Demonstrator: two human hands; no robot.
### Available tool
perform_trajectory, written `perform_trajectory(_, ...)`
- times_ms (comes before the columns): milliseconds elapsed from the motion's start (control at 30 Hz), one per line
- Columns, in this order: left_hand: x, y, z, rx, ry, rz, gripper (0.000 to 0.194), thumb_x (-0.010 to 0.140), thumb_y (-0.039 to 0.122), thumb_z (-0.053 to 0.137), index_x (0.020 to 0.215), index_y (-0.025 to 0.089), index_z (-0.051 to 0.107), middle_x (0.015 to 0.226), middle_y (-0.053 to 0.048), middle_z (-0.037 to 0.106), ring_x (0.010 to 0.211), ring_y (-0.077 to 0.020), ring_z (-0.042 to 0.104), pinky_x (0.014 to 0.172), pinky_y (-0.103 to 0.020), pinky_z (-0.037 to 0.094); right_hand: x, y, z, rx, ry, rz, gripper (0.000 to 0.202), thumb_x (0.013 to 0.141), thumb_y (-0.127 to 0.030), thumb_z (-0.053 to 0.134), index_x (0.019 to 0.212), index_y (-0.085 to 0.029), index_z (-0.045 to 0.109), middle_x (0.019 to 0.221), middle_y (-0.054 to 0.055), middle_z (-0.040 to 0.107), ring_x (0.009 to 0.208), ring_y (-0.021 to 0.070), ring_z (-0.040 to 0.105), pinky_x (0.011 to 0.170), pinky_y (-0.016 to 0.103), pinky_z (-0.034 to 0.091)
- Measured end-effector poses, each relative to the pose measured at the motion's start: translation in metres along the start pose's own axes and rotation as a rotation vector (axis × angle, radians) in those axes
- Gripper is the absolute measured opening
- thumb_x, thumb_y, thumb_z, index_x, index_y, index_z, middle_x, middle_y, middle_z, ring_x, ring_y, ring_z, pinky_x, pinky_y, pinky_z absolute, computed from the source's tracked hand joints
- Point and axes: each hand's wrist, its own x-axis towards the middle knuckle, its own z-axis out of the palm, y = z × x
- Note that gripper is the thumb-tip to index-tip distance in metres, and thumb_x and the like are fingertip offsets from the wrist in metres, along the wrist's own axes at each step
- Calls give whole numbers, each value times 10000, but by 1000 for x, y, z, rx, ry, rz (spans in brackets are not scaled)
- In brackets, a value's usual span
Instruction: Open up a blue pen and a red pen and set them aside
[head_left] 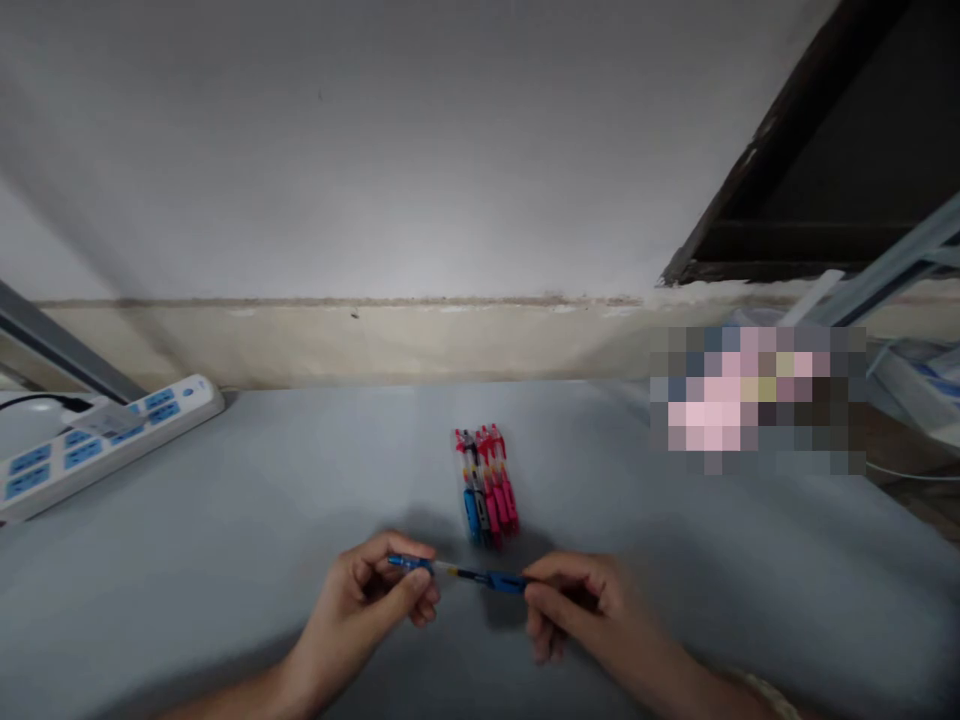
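Your left hand (375, 590) and right hand (574, 605) both pinch the blue pen (457, 573) with closed fingertips, one at each end, just above the near edge of the worktop (225, 520). The pen looks light, thin and stiff, probably smooth plastic, so it may slip; hold it at the thicker blue parts, not at the thin middle. A small bundle of red and blue pens (487, 485) lies just behind it, and a power strip (97, 440) is at the far left corner.
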Motion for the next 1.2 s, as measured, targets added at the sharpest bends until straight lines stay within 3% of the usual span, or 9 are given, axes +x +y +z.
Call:
perform_trajectory(200, -4, 0, 2, -64, 15, -61, 314, 690, 409, 849, 818, 158, 710, 579, -4, 758, 505, -105, 674, 512, -178, 520, -5, 0, -7, -532, 140, -545, 136, 905, -291, 657, 972, -213, 747, 650, 5, 781, 533, 139, 726, 542, 208, 569)
perform_trajectory(333, -7, 1, 2, -90, -16, -64, 277, 716, 377, 838, 817, 158, 701, 588, -7, 764, 508, -119, 687, 516, -194, 525, -11, 1, -8, -782, 308, -825, 127, 920, -318, 662, 1024, -275, 722, 727, -21, 806, 558, 148, 743, 563, 229, 591)
perform_trajectory(767, -13, -1, 1, -206, -90, -78, 244, 765, 349, 817, 817, 161, 670, 616, -16, 783, 510, -113, 709, 510, -171, 514, -27, -10, -15, -1032, 145, -1000, 272, 946, -173, 607, 1216, -185, 636, 893, 46, 807, 747, 171, 767, 753, 250, 631)
perform_trajectory(867, -13, -1, 2, -210, -84, -73, 255, 761, 357, 820, 814, 161, 665, 614, -13, 783, 522, -118, 719, 524, -175, 526, -21, -12, -13, -854, 179, -806, 170, 916, -248, 655, 1074, -217, 710, 845, 51, 810, 716, 198, 766, 696, 282, 630)
perform_trajectory(900, -13, -1, 3, -208, -82, -66, 260, 757, 359, 823, 814, 161, 664, 624, -15, 786, 533, -122, 724, 534, -180, 534, -18, -12, -11, -724, 154, -640, 152, 913, -320, 656, 1001, -216, 723, 799, 56, 804, 685, 203, 763, 651, 286, 624)
perform_trajectory(1000, -13, -2, 6, -190, -94, -46, 269, 744, 355, 833, 793, 161, 653, 642, -19, 792, 553, -126, 730, 560, -193, 549, -8, -13, -5, -186, -147, -27, 430, 910, -581, 543, 932, -180, 695, 638, 45, 741, 529, 172, 718, 498, 246, 568)
perform_trajectory(1067, -14, -3, 8, -180, -115, -61, 283, 731, 360, 840, 768, 159, 643, 620, -14, 783, 522, -123, 719, 540, -196, 547, -5, -11, -1, 33, -240, 222, 518, 894, -650, 501, 919, -162, 676, 562, 11, 674, 412, 122, 638, 409, 194, 487)
perform_trajectory(1133, -14, -4, 9, -171, -125, -88, 298, 724, 369, 842, 748, 159, 633, 590, -6, 768, 482, -120, 704, 510, -194, 538, -5, -8, 1, 28, -225, 260, 503, 889, -633, 521, 891, -158, 687, 522, -16, 621, 351, 85, 556, 362, 164, 405)
perform_trajectory(1200, -14, -5, 9, -170, -124, -103, 308, 726, 387, 835, 749, 161, 627, 565, 1, 756, 451, -120, 693, 483, -193, 528, -6, -5, 0, -142, -152, 96, 433, 883, -570, 572, 908, -167, 728, 556, -5, 634, 394, 90, 559, 397, 183, 419)
